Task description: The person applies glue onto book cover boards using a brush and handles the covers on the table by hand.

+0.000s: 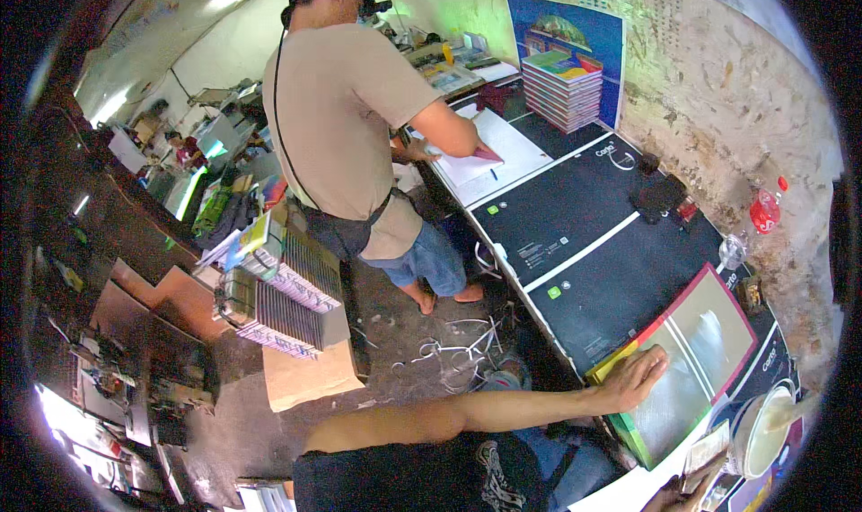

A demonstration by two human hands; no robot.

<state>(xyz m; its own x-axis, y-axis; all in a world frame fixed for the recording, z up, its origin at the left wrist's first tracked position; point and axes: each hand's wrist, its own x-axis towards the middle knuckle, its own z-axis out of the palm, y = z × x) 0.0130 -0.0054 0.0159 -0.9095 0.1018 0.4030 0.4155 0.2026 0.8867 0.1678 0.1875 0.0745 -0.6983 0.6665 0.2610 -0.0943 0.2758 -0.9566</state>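
At lower right of the frame, the left hand pressed flat, fingers spread, on an open book cover on the bench; the right hand, mostly hidden, grip unclear. The nearby glue tub risked smearing the cover.

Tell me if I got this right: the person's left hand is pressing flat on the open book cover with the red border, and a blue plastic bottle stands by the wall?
Not quite. The head view shows the left hand flat on the open red-bordered book cover, but the plastic bottle by the wall is red, not blue.
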